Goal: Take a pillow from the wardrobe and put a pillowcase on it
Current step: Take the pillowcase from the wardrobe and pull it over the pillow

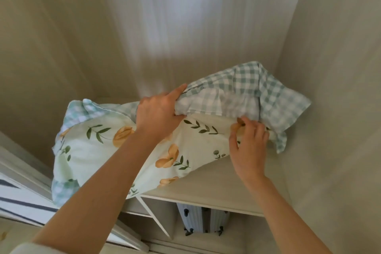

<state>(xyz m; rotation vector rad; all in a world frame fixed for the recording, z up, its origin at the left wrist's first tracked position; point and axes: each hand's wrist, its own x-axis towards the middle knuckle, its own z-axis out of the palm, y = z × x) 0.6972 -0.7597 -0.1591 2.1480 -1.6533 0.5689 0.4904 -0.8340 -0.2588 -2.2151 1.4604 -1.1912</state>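
Head view: I look up into a pale wardrobe (329, 68), both my bare arms raised to its upper shelf (216, 187).
Far left: a striped surface (18, 198) shows beyond the wardrobe's edge; I cannot tell what it is.
Pillow (92, 150): it lies across the upper shelf, its left end hanging past the shelf's front edge, its right end back near the right wall. It wears a cream cover with orange flowers and green leaves on the near face, green gingham on the far face and frill.
Left hand (158, 113): it is clamped onto the pillow's top edge near the middle, fingers curled over the gingham frill, thumb pressed under against the floral face. The fabric bunches inside the grip.
Right hand (250, 146): it sits at the pillow's right part, fingers (257, 128) bent and tucked into the fold where floral meets gingham, thumb spread apart on the left. The grip is loose and part open; the fingertips are hidden in cloth, so I cannot tell how much they pinch.
Below the shelf: a divider (153, 214) splits the lower space, and folded pale cloth with dark spots (204, 220) stands in the right compartment.
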